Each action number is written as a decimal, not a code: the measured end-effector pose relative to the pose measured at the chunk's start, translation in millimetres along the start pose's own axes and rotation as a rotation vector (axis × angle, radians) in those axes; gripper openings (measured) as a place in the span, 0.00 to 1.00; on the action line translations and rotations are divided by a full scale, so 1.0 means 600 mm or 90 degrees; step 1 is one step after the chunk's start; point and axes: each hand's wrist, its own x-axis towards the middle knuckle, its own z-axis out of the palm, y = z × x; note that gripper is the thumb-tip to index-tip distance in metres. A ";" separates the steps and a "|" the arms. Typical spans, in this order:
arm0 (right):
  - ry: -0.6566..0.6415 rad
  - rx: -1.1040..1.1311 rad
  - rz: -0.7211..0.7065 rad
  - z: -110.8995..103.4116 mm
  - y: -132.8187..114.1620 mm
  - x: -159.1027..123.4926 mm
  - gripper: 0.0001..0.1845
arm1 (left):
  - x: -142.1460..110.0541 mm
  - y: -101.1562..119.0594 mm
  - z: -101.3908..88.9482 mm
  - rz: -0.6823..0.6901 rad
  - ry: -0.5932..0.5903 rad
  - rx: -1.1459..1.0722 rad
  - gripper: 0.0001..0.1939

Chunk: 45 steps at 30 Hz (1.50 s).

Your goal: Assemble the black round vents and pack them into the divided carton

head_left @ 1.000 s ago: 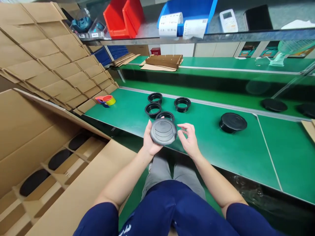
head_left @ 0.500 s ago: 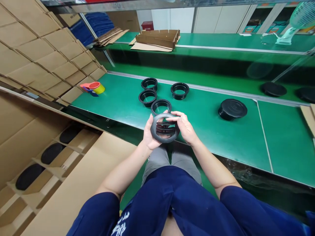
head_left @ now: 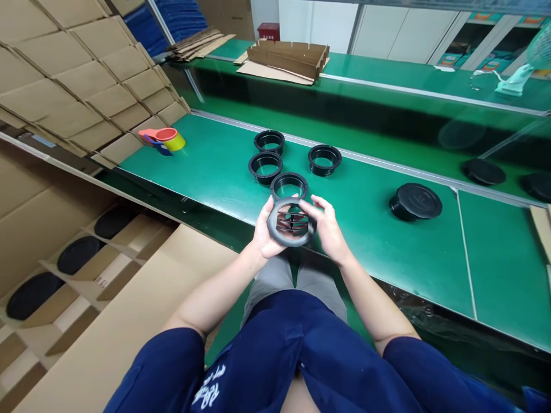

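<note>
Both hands hold one round black plastic vent cover (head_left: 289, 222) just above the near edge of the green belt (head_left: 370, 229). Its slatted underside faces me. My left hand (head_left: 263, 234) cups its left rim with the thumb over the top. My right hand (head_left: 329, 228) pinches the right rim, fingers curled on it. Just beyond the cover several black rings stand on the belt, the nearest ring (head_left: 288, 186) almost touching my fingers. A finished black capped part (head_left: 415, 201) rests further right.
A cardboard box (head_left: 77, 269) with dividers at my left holds black discs in its cells. Stacked flat cardboard sheets (head_left: 81, 74) lean at the left. A red and yellow tape roll (head_left: 169, 138) lies at the belt's left end. More black caps (head_left: 484, 171) sit at the far right.
The cover has been turned over from its smooth face to its slatted side. My right hand, apart from it before, has closed on its right rim. The camera view tilted downward.
</note>
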 end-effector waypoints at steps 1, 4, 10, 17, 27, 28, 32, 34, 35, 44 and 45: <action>-0.028 -0.050 -0.053 0.002 0.000 0.000 0.37 | 0.001 0.002 -0.003 0.002 0.013 -0.009 0.32; -0.112 -0.187 -0.181 0.009 -0.003 0.008 0.40 | 0.004 0.006 -0.009 -0.005 0.044 -0.027 0.31; -0.233 -0.252 -0.174 0.034 -0.008 0.075 0.54 | 0.008 0.025 -0.011 -0.036 0.052 -0.027 0.31; -0.117 -0.350 -0.085 0.053 0.046 0.202 0.52 | -0.020 0.073 -0.041 0.036 0.173 0.142 0.29; -0.249 -0.544 -0.011 0.046 0.040 0.158 0.50 | -0.091 0.079 -0.100 -0.066 0.291 0.176 0.20; -0.263 -0.543 -0.017 0.032 0.029 0.156 0.48 | -0.097 0.078 -0.104 -0.075 0.296 0.183 0.20; -0.131 -0.519 -0.092 -0.005 -0.016 0.174 0.43 | -0.103 0.071 -0.109 -0.082 0.327 0.199 0.19; -0.063 -0.504 -0.092 0.008 -0.022 0.183 0.42 | -0.095 0.067 -0.106 -0.064 0.340 0.198 0.17; -0.084 -0.495 -0.080 0.021 -0.018 0.185 0.41 | -0.088 0.066 -0.103 -0.050 0.345 0.204 0.17; 0.127 -0.170 0.213 0.001 0.080 0.157 0.31 | 0.007 0.037 -0.060 0.096 0.238 0.312 0.29; 0.128 -0.122 0.252 -0.005 0.081 0.142 0.32 | 0.012 0.026 -0.054 0.104 0.201 0.336 0.36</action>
